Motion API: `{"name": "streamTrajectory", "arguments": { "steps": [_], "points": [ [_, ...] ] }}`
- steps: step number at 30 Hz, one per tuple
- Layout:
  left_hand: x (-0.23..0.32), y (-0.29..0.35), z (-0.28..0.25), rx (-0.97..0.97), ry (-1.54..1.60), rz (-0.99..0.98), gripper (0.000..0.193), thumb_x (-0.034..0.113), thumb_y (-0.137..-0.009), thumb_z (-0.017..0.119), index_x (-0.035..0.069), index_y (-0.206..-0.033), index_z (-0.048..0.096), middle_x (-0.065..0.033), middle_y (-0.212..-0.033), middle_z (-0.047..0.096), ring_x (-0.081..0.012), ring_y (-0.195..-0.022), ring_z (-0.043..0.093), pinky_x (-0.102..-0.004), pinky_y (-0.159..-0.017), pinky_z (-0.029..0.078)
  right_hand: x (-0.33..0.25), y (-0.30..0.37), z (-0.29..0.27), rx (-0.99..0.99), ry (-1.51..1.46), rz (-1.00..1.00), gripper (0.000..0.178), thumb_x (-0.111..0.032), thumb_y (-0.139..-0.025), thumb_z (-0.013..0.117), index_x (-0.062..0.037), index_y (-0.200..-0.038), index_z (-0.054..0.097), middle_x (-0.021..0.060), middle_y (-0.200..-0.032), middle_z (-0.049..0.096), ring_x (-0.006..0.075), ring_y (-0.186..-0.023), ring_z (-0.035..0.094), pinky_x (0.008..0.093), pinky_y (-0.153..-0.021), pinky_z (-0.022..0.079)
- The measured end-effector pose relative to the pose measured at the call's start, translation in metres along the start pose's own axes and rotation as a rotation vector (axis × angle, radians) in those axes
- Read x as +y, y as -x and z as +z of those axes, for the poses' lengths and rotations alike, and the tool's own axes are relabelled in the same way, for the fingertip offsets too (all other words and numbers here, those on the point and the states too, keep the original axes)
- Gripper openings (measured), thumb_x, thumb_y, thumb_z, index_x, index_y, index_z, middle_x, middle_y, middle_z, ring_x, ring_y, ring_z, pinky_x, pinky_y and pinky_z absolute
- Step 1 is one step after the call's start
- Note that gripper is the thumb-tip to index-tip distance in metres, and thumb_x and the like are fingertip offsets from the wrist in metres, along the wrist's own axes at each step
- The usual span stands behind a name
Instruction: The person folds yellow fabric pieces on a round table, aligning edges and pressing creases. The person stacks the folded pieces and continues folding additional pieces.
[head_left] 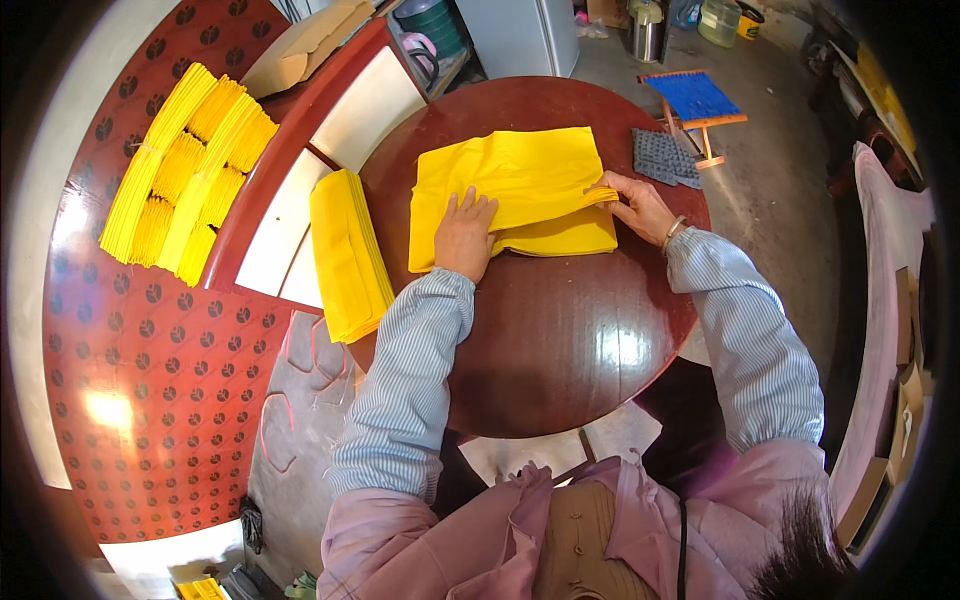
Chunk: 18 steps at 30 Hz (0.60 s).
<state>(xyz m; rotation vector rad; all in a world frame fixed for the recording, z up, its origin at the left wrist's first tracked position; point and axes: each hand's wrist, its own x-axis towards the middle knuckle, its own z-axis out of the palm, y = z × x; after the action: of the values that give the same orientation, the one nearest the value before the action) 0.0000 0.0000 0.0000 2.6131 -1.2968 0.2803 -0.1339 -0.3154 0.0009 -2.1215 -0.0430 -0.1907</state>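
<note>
A round table [560, 350] bears yellow cloth [520, 175]. The left hand [465, 235] lies flat on it, loosely spread; the right hand [641, 207] pinches its edge.

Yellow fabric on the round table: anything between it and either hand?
Nothing visible. The left hand rests directly on the yellow fabric, and the right hand grips its right edge. The grey patterned cloth lies off to the right, not between.
</note>
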Motion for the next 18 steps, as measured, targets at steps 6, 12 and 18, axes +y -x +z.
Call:
{"name": "streamTrajectory", "arguments": {
  "steps": [6, 12, 18],
  "points": [
    [0.030, 0.018, -0.043, 0.227, -0.085, 0.133, 0.054, 0.001, -0.088, 0.071, 0.002, -0.141, 0.065, -0.0191, -0.145, 0.067, -0.0366, -0.147, 0.054, -0.0515, -0.129, 0.033, -0.028, 0.046, -0.003, 0.252, 0.165, -0.282, 0.036, 0.002, -0.096, 0.067, -0.0097, -0.130, 0.070, 0.0122, -0.134, 0.072, 0.0352, -0.132, 0.064, 0.0489, -0.118, 0.044],
    [0.103, 0.143, -0.055, 0.144, 0.040, 0.097, 0.053, -0.002, -0.085, 0.065, 0.000, -0.138, 0.067, -0.0190, -0.143, 0.068, -0.0371, -0.145, 0.055, -0.0547, -0.126, 0.036, -0.054, 0.180, 0.033, 0.059, 0.234, -0.291, 0.031, 0.009, -0.087, 0.067, -0.0092, -0.112, 0.061, 0.0099, -0.143, 0.070, 0.0361, -0.146, 0.055, 0.0584, -0.125, 0.036],
    [0.147, 0.218, -0.031, 0.112, 0.125, 0.014, 0.050, -0.001, -0.090, 0.061, 0.001, -0.140, 0.066, -0.0170, -0.145, 0.068, -0.0350, -0.143, 0.059, -0.0537, -0.125, 0.038, -0.049, 0.245, 0.057, -0.169, 0.288, -0.292, 0.039, 0.009, -0.082, 0.065, -0.0069, -0.116, 0.057, 0.0124, -0.153, 0.062, 0.0367, -0.148, 0.053, 0.0579, -0.128, 0.035]
  ]
}}
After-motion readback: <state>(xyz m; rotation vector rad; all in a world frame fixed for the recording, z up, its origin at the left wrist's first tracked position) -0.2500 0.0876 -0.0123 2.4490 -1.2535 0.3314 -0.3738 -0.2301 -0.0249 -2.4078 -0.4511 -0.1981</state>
